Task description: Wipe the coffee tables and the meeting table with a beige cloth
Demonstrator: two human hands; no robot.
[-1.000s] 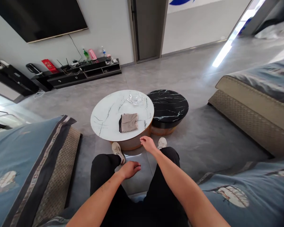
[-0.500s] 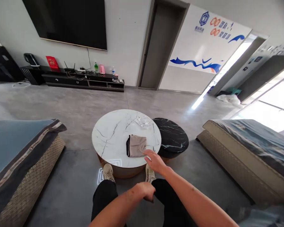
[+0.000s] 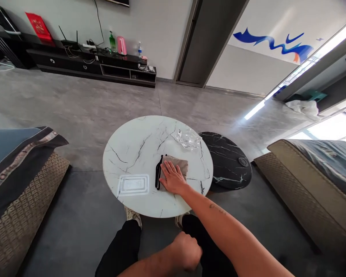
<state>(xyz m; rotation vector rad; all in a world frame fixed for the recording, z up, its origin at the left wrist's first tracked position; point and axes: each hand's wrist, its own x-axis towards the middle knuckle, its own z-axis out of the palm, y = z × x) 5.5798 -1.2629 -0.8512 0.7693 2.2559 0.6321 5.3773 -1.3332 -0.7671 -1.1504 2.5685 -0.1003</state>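
Folded cloth point(image 3: 182, 164), nearly square, dark edge point(image 3: 158, 176) leftward, under right hand point(image 3: 173, 181).

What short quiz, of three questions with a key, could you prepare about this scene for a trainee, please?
1. True or false: the right grip rests on the folded cloth.

2. Where does the crumpled clear plastic lie?
a) on the floor
b) on the white round table
c) on the black cabinet

3. Fill in: along the wall, the pink container stands between a clear bottle and a ____.

Key: 1. True. 2. b. 3. green bottle.
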